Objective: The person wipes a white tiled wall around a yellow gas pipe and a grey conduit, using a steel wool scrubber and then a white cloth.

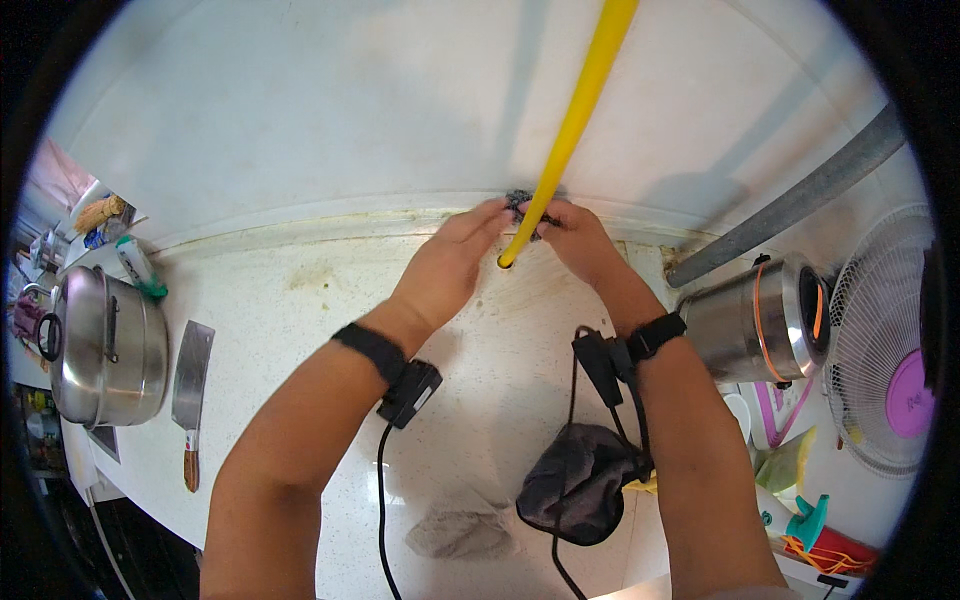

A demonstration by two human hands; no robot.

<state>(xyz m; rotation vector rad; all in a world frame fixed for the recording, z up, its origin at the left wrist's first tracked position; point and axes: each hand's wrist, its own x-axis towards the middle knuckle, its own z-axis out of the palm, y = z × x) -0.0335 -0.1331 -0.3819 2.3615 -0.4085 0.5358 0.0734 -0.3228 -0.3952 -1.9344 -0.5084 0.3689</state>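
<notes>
Behind a yellow pipe [568,135], both my hands meet at a dark, fuzzy scouring pad [519,199] against the wall's base. My left hand [457,259] reaches the pad from the left, its fingertips on it. My right hand [581,238] has its fingers closed around the pad's right part; the pipe partly covers them. The pipe runs down into a round hole in the white speckled countertop [360,300]. Brownish stains mark the counter near the wall. A black strap with a small device and cable is on each wrist.
At left are a steel pot [127,349], a cleaver [193,375] and a green-capped bottle [139,262]. A dark cloth [574,480] and a greyish cloth [459,529] lie nearer me. At right are a grey pipe [787,196], a steel cooker [739,322], a fan [870,345] and a spray bottle [808,521].
</notes>
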